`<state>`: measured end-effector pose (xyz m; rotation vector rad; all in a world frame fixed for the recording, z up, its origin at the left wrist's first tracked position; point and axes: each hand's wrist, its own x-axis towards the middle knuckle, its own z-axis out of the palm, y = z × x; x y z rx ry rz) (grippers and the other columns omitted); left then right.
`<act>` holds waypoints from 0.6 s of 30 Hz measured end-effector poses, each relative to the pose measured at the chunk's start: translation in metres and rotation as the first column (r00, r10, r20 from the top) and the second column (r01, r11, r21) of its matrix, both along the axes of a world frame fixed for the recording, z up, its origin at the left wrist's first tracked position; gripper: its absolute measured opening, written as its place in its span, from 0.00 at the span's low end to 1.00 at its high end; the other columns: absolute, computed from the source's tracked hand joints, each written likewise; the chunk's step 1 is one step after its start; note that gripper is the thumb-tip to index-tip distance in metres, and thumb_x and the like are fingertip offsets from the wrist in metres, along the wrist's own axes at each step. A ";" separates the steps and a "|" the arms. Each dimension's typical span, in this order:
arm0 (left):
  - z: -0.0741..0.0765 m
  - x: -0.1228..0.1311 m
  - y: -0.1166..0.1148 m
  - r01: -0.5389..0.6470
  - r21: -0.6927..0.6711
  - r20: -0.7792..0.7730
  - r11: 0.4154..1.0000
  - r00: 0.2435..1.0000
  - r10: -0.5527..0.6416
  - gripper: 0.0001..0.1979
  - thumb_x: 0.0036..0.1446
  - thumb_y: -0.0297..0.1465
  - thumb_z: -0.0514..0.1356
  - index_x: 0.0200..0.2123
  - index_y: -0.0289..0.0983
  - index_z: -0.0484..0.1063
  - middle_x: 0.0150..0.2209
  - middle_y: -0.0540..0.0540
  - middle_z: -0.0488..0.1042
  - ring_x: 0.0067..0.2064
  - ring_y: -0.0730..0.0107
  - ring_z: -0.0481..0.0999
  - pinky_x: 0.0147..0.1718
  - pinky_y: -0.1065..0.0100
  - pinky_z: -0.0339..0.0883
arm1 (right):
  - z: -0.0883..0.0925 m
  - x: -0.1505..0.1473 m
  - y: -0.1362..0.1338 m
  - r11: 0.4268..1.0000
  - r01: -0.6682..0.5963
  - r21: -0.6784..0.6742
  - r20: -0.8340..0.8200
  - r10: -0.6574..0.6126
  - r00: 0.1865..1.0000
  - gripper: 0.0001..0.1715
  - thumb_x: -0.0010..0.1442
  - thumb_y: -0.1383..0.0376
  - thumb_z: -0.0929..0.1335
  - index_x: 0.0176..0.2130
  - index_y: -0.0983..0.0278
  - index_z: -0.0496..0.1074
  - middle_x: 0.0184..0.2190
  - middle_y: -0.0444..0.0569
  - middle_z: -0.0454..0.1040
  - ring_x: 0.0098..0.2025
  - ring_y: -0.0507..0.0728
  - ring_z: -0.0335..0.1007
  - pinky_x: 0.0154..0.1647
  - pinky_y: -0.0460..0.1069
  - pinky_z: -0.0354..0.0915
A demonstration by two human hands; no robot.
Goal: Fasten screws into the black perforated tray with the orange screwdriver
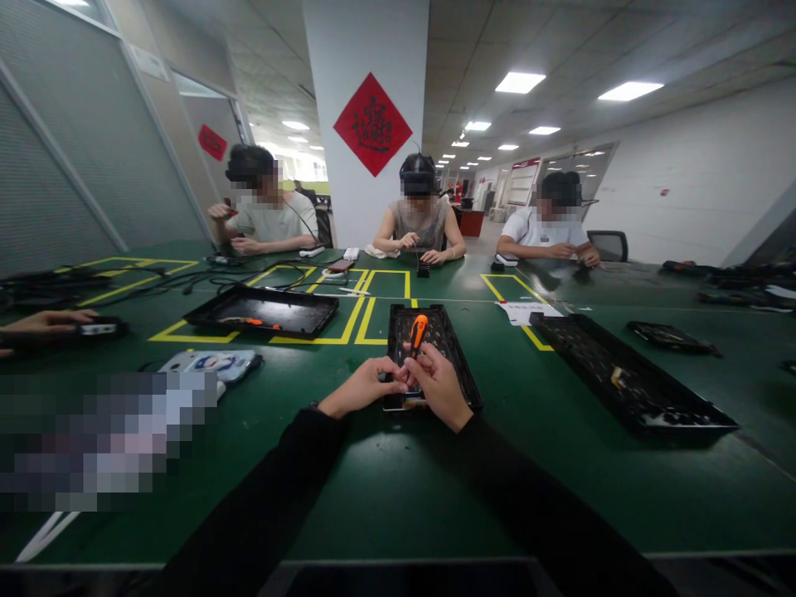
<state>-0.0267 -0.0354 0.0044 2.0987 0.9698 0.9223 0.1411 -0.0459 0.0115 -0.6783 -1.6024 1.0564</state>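
An orange-and-black screwdriver (419, 334) points handle-up over the black tray in front of me. My right hand (443, 383) is closed around its lower part, fingers wrapped near the shaft. Against it, my left hand (368, 386) has thumb and fingers pinched together close to the screwdriver's lower end; whatever they grip is too small and covered to name. Under both hands lies the black tray (469, 373), with many small pieces scattered inside. The screwdriver's tip is hidden by my fingers.
A long black tray (668, 423) with small parts stands right, another black tray (323, 325) with an orange-handled tool left. A phone (227, 363) lies nearby. Another person's hand (46, 325) holds a dark device at far left. Three people sit opposite; cables (167, 278) run behind.
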 end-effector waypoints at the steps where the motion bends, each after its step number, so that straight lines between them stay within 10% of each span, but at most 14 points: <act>1: 0.001 0.000 0.000 0.011 0.000 -0.003 1.000 1.000 -0.011 0.12 0.49 0.38 0.61 0.29 0.33 0.72 0.31 0.48 0.73 0.36 0.71 0.70 0.41 0.68 0.61 | 0.000 0.000 0.000 1.000 0.000 -0.001 0.001 0.000 1.000 0.19 0.58 0.58 0.64 0.48 0.64 0.65 0.27 0.46 0.73 0.26 0.51 0.69 0.29 0.46 0.66; 18: -0.002 0.000 0.004 0.050 0.040 -0.023 0.998 0.999 -0.049 0.14 0.51 0.39 0.60 0.26 0.33 0.70 0.30 0.48 0.73 0.35 0.71 0.70 0.40 0.69 0.61 | 0.000 0.001 0.002 0.999 -0.037 -0.006 0.023 0.037 0.999 0.18 0.58 0.60 0.64 0.47 0.65 0.65 0.27 0.45 0.72 0.27 0.50 0.68 0.28 0.44 0.66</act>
